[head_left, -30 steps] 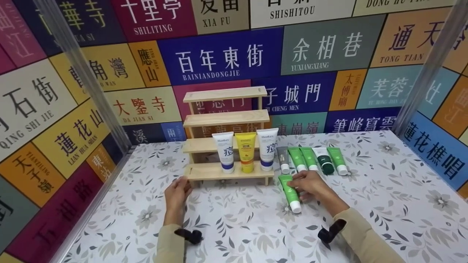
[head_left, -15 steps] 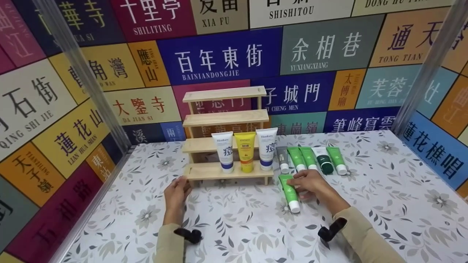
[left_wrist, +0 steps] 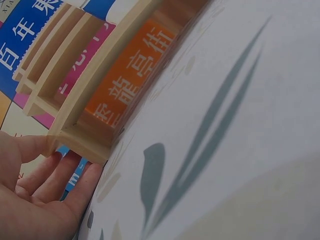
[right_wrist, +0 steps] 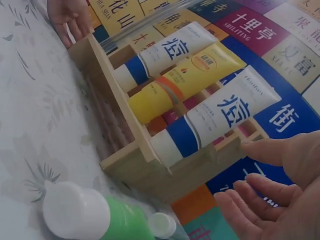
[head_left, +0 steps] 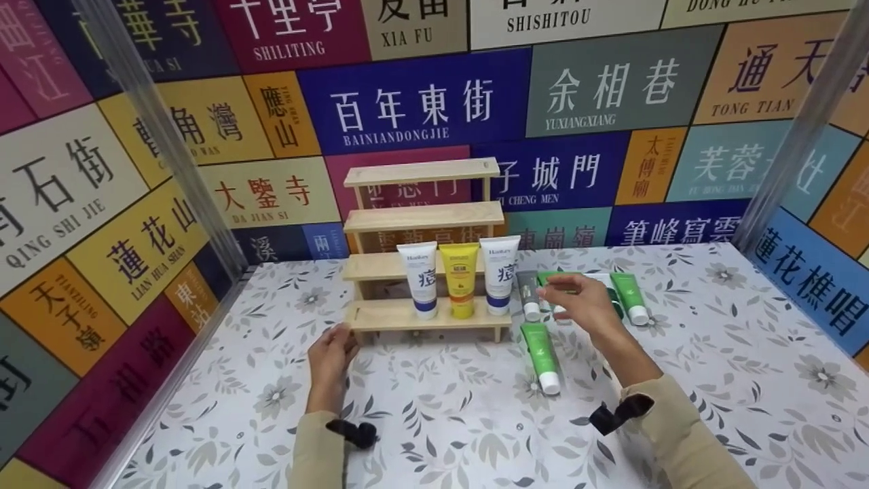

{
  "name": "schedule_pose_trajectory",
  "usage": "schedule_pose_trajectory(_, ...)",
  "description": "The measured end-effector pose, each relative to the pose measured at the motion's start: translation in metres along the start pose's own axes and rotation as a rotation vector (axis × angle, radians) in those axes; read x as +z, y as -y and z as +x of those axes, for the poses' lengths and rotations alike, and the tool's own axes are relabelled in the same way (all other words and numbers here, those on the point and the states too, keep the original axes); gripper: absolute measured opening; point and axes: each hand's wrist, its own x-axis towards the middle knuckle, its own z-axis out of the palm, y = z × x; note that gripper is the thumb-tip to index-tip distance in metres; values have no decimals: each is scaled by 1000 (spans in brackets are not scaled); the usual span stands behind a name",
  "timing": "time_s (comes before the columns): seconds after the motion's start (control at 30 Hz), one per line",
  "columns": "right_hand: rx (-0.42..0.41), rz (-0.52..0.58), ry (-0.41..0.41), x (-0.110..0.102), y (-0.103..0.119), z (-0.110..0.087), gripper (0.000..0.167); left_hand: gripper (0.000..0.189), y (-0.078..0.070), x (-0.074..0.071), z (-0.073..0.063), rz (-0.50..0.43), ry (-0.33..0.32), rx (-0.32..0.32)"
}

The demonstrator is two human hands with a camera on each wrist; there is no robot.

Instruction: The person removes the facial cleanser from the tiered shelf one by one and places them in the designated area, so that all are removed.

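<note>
A stepped wooden display shelf [head_left: 424, 214] stands on the table. On its lowest step a white tube [head_left: 419, 280], a yellow tube [head_left: 460, 280] and another white tube [head_left: 500, 275] stand upright on their caps. My left hand [head_left: 331, 358] holds the left end of that step, thumb on top and fingers lower, as the left wrist view shows. My right hand [head_left: 580, 302] is raised over the row of lying tubes with thumb and fingers apart and nothing between them. It hides part of that row. A green tube [head_left: 540, 356] with a white cap lies just in front of the shelf's right end.
A grey tube [head_left: 529, 296] lies right beside the shelf, and a green tube [head_left: 630, 299] ends the row. The table [head_left: 434, 421] has a leaf-patterned cover. Lettered panels [head_left: 414, 102] form the wall close behind the shelf.
My right hand has let go of the green tube in front and moved up and away, over the row behind. That tube stays lying in place. My left hand stays at the shelf.
</note>
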Motion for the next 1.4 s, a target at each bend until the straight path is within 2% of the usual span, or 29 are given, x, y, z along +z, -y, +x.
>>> schedule_pose_trajectory(0.3, -118, 147, -131, 17, 35, 3, 59, 41, -1, 1, 2, 14, -11, -8)
schedule_pose_trajectory(0.57, -167, 334, -221, 35, 48, 14, 60, 41, 2, 2, 1, -13, -24, 49)
schedule_pose_trajectory(0.73, -174, 332, -205, 41, 41, 22, 59, 41, 3, 2, 1, -7, -25, 35)
schedule_pose_trajectory(1.0, -172, 319, -119, 48, 25, 36, 62, 42, 2, 0, 1, -22, -16, 40)
schedule_pose_trajectory(1.3, -182, 302, -100, 54, 17, 41, 64, 41, 2, 1, 1, -33, -19, 48)
schedule_pose_trajectory(1.4, -189, 308, -99, 57, 13, 42, 59, 41, 1, 1, 1, -26, -23, 55)
